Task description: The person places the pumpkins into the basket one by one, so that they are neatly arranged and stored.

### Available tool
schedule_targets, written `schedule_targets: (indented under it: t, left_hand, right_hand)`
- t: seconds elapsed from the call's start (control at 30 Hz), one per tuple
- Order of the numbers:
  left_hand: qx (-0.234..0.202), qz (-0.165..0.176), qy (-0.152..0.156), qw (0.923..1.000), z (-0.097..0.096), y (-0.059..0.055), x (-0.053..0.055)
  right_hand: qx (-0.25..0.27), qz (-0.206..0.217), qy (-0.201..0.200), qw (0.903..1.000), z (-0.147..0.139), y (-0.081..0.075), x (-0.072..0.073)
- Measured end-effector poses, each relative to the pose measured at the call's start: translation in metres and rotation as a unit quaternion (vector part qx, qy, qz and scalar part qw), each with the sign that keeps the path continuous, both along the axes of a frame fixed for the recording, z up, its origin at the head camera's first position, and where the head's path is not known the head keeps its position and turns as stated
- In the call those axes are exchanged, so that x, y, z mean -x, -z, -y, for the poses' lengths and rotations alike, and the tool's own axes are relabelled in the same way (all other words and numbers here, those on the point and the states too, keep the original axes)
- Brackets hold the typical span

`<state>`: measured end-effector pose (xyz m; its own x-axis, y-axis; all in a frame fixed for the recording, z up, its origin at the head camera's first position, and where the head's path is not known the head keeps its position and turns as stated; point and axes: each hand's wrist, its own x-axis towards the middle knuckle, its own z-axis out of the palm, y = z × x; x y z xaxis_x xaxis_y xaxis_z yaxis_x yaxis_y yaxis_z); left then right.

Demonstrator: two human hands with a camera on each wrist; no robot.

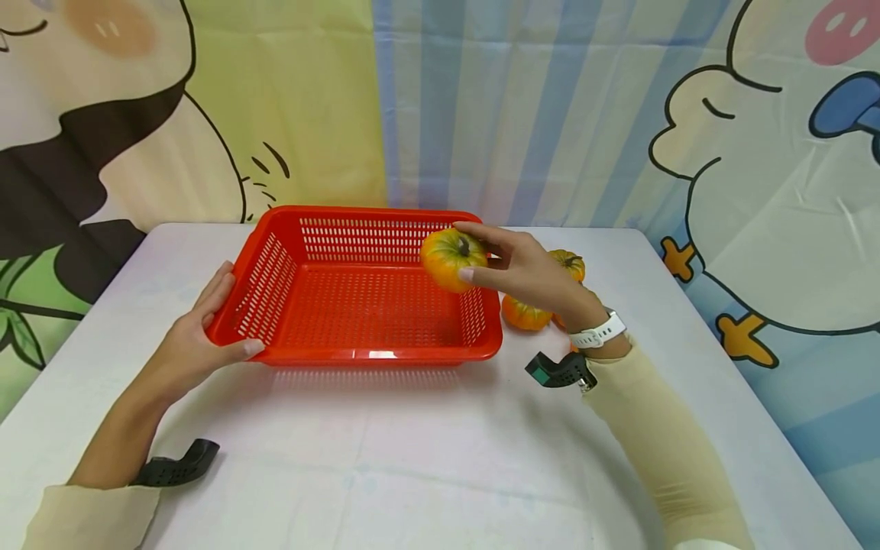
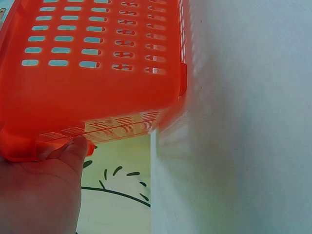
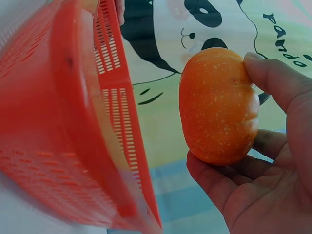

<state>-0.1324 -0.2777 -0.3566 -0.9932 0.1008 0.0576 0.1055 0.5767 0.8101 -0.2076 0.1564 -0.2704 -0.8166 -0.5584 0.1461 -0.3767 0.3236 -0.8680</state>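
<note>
A small orange pumpkin (image 1: 448, 261) with green streaks and a stub of stem is pinched by my right hand (image 1: 532, 271). It is held up over the right end of a red plastic basket (image 1: 371, 355). The right wrist view shows the thumb on one side of the pumpkin (image 3: 218, 107) and the fingers on the other. My left hand (image 1: 195, 336) holds the basket's near left corner, thumb at the front rim and fingers along the left side. In the left wrist view, fingers of the left hand (image 2: 48, 190) meet the basket (image 2: 97, 92) beneath its rim.
More small pumpkins (image 1: 525, 314) lie on the white table (image 1: 385, 458) right of the basket, partly hidden by my right arm. One pumpkin (image 1: 567, 264) sits farther back. Behind the table hangs a cartoon-printed curtain (image 1: 467, 114). Black devices (image 1: 180, 464) are strapped to both wrists.
</note>
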Motion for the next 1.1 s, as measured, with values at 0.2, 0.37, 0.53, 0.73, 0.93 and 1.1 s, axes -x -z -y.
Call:
schedule_targets:
  t: [0.2, 0.37, 0.53, 0.73, 0.93, 1.1]
  left_hand:
    - [-0.001, -0.002, 0.001, 1.0000, 0.000, -0.001, 0.000]
    - [-0.005, 0.002, 0.004, 1.0000, -0.001, -0.001, 0.001]
    - [-0.011, 0.004, 0.004, 0.9999, 0.000, 0.001, 0.001]
    - [-0.004, 0.003, 0.001, 1.0000, 0.000, 0.001, 0.000]
    - [-0.003, -0.003, 0.000, 1.0000, -0.002, -0.001, 0.000]
    - [-0.007, 0.001, 0.000, 1.0000, 0.000, -0.002, 0.000]
  right_hand:
    - [-0.026, -0.018, -0.006, 0.9995, 0.010, -0.007, 0.006]
    - [-0.060, -0.025, -0.007, 0.9978, 0.016, -0.010, 0.012]
    - [-0.079, -0.039, -0.002, 0.9961, 0.024, -0.013, 0.020]
    - [-0.065, -0.034, -0.001, 0.9973, 0.036, -0.014, 0.030]
    - [-0.031, -0.026, 0.011, 0.9991, 0.052, -0.011, 0.047]
    - [-0.048, -0.036, 0.012, 0.9981, 0.067, -0.011, 0.059]
